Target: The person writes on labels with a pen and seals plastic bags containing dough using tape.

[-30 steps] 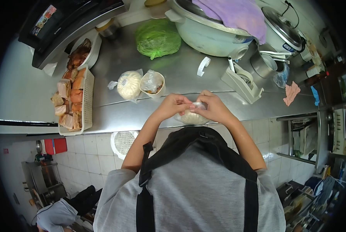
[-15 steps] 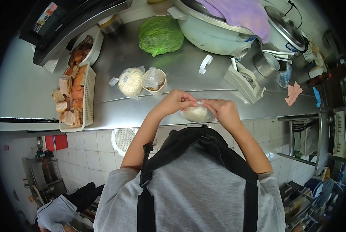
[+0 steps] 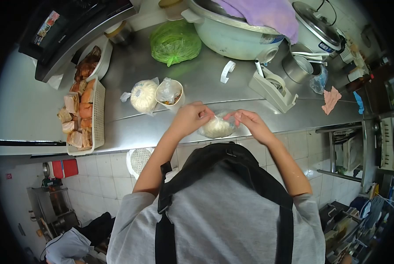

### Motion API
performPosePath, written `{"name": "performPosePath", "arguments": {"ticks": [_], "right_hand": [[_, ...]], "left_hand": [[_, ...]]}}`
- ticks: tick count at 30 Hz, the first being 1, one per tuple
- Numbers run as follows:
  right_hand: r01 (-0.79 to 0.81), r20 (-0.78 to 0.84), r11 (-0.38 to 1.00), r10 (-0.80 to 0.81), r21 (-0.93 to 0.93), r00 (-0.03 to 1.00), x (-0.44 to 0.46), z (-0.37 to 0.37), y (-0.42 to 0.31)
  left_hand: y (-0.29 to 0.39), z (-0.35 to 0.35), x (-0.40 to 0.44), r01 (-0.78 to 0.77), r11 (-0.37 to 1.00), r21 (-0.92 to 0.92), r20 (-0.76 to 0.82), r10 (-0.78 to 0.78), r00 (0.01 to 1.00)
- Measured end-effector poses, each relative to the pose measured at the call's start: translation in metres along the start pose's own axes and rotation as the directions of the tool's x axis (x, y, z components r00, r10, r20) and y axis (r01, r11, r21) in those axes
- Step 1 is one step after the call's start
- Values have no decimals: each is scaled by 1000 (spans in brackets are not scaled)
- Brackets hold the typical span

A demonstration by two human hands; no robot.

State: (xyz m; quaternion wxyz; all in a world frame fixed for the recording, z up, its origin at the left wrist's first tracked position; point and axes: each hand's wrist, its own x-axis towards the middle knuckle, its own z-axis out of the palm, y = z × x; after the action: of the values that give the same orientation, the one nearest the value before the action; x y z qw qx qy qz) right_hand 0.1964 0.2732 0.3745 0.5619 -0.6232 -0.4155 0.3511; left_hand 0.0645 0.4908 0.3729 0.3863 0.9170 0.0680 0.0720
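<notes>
A clear plastic bag of white food (image 3: 218, 128), which looks like cooked rice, sits at the front edge of the steel counter with its top spread apart. My left hand (image 3: 194, 118) pinches the bag's upper left side between thumb and fingers. On the opposite side, the fingertips of my right hand (image 3: 249, 123) pinch the plastic at the upper right. Beyond my left hand are a paper cup (image 3: 179, 103) holding a plastic bag and some dark bits, and a second tied bag of white food (image 3: 143, 97).
A white basket (image 3: 99, 119) of roasted meat pieces stands at the left. Behind are a green plastic bag (image 3: 175, 42) and a large pale tub (image 3: 234, 42). A tape dispenser (image 3: 271, 90) and a curled white strip (image 3: 227, 71) lie right of centre. Another person (image 3: 69, 246) is at lower left.
My hands have moved apart from the pinched bag neck, and the bag's top has loosened and spread. The whole view has shifted slightly.
</notes>
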Motion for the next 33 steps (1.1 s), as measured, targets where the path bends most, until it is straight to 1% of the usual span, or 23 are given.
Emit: {"name": "performPosePath", "arguments": {"ticks": [2,4,5,7,9,10,12,13,15,16,17,18,19,21,22,24,25,27,28,30,31,33], "right_hand": [[-161,-14,961,168,227,986,7,13,6],[-29,-113,1000,28,-11,993,13,26,5],[23,-154,991,-43,-135,987,14,31,5],[20,-146,944,-73,-330,987,14,38,2],[22,-124,858,-99,-514,987,14,42,-2],[30,-97,844,-97,-535,991,14,41,-5],[54,-36,815,-92,-577,995,14,38,-11],[62,-22,829,-89,-556,996,15,36,-10],[74,4,855,-84,-514,996,16,30,-8],[19,-6,924,-23,-381,1000,15,26,-6],[-41,-9,970,40,-240,999,15,22,-3],[-101,-3,991,101,-93,995,16,20,-2],[-53,-79,988,42,-148,996,14,22,-3],[27,-215,965,-86,-262,973,5,33,-8],[129,-202,919,-216,-374,955,3,35,-5],[315,-122,757,-459,-573,880,2,39,4],[342,-106,725,-494,-598,863,2,38,6],[390,-74,658,-561,-644,824,3,38,7],[396,-98,699,-553,-596,827,4,38,10],[401,-149,770,-531,-496,834,5,39,16],[368,-173,793,-499,-486,849,3,38,17],[301,-219,836,-434,-458,874,0,41,15]], "left_hand": [[11,4,-5,-22,1000,-3,-104,22,994],[16,12,-12,-70,997,-17,-207,65,976],[17,18,-14,-142,990,-9,-256,135,957],[20,27,-14,-282,959,14,-352,269,896],[23,28,-12,-349,933,91,-376,356,855],[24,28,-12,-377,917,131,-388,398,832],[16,35,-13,-376,925,-60,-340,335,879],[13,38,-14,-366,918,-154,-313,306,899],[12,40,-17,-285,921,-266,-310,198,930],[12,43,-19,-245,914,-323,-302,146,942],[9,50,-19,-140,839,-527,-272,-10,962],[5,57,-18,-37,711,-702,-209,-156,966],[0,63,-18,60,540,-840,-114,-284,952],[3,52,-12,288,356,-889,120,-426,897],[3,46,-8,393,248,-886,241,-478,845],[-11,42,-3,498,221,-839,359,-462,811],[-17,41,-1,547,208,-811,415,-454,789],[-12,32,2,565,318,-761,447,-375,812],[-9,28,3,568,375,-732,467,-332,820],[-9,25,3,497,532,-685,438,-244,865],[-9,24,4,452,605,-656,426,-197,883],[-3,24,1,340,666,-664,366,-107,925]]}}
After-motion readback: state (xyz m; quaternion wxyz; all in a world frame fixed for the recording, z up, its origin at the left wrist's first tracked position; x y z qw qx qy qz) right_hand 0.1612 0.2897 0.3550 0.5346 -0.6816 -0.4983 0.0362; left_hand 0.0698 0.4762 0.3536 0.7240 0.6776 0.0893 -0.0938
